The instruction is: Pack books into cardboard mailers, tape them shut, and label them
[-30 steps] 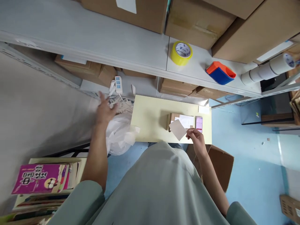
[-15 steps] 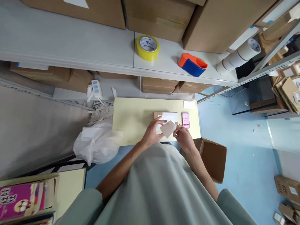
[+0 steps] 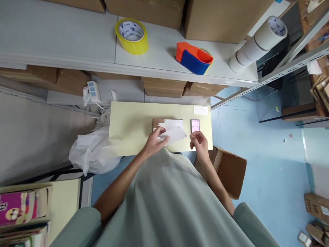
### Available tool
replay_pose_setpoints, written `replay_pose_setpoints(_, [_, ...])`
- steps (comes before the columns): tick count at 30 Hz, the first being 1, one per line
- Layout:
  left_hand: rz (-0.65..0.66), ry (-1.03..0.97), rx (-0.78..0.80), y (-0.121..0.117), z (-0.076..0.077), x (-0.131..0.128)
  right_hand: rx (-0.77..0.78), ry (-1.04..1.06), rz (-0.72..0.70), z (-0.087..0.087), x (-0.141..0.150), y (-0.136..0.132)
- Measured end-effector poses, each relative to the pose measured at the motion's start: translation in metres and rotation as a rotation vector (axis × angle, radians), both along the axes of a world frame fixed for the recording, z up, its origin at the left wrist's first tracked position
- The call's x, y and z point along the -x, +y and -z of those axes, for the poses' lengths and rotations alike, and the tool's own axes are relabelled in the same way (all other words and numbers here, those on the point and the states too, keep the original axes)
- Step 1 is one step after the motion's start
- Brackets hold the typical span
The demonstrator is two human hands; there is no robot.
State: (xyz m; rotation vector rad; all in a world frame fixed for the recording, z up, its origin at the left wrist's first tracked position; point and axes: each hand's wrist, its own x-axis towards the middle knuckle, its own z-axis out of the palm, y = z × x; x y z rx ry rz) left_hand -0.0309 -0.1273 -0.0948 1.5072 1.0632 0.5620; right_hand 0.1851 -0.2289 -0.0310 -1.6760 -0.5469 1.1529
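Observation:
My left hand [image 3: 155, 140] pinches a white paper sheet [image 3: 175, 134] by its left end, thumb below and fingers above. The sheet is tilted over a small brown cardboard box [image 3: 155, 122], which has white paper on top and is partly hidden by hand and sheet. To the right, apart from the sheet, my right hand [image 3: 199, 144] has its fingers curled together; whatever they may hold is too small to make out. Just beyond its fingertips lies a phone [image 3: 195, 125] with a pink lit screen. All this is at the pale yellow table [image 3: 128, 127].
Above the table, a grey shelf [image 3: 84, 44] carries yellow tape [image 3: 137, 46], an orange-and-blue tape dispenser [image 3: 194, 61], stacked white rolls [image 3: 253, 51] and cartons. A white plastic bag [image 3: 89, 151] hangs left of the table; an open carton [image 3: 231, 173] stands at right.
My right hand has let go of the sheet and the two are apart. My left hand still holds the sheet, now turned flatter and showing longer. The camera view has shifted.

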Motion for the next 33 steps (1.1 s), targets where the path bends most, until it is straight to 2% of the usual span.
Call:
replay_pose_setpoints(2, [0.018, 0.0, 0.002, -0.002, -0.001, -0.003, -0.078, -0.245, -0.072, 0.003, -0.004, -0.001])
replay_pose_setpoints(4, [0.046, 0.01, -0.001, -0.005, -0.003, -0.006, -0.117, -0.381, -0.15, 0.007, -0.008, 0.0])
replay_pose_setpoints(8, [0.1, 0.072, -0.012, -0.012, -0.007, -0.01, -0.152, -0.53, -0.247, 0.017, -0.017, 0.007])
replay_pose_setpoints(11, [0.086, 0.045, 0.006, -0.018, -0.007, -0.011, -0.153, -0.578, -0.311, 0.024, -0.023, 0.006])
replay_pose_setpoints(15, [0.036, -0.034, 0.118, -0.029, -0.004, -0.008, -0.142, -0.583, -0.381, 0.035, -0.025, -0.007])
replay_pose_setpoints(18, [-0.046, -0.101, 0.228, -0.037, 0.003, -0.005, -0.137, -0.553, -0.4, 0.04, -0.022, -0.019])
replay_pose_setpoints(24, [-0.396, -0.224, 0.373, -0.046, 0.028, 0.0, -0.053, -0.427, -0.34, 0.045, -0.014, -0.03])
replay_pose_setpoints(26, [-0.469, -0.246, 0.423, -0.047, 0.033, 0.003, -0.01, -0.369, -0.308, 0.05, -0.014, -0.027])
replay_pose_setpoints(30, [-0.49, -0.265, 0.507, -0.045, 0.038, 0.007, 0.04, -0.28, -0.297, 0.065, -0.017, -0.015])
replay_pose_setpoints(33, [-0.505, -0.2, 0.491, -0.042, 0.044, 0.008, 0.085, -0.243, -0.307, 0.077, -0.019, -0.004])
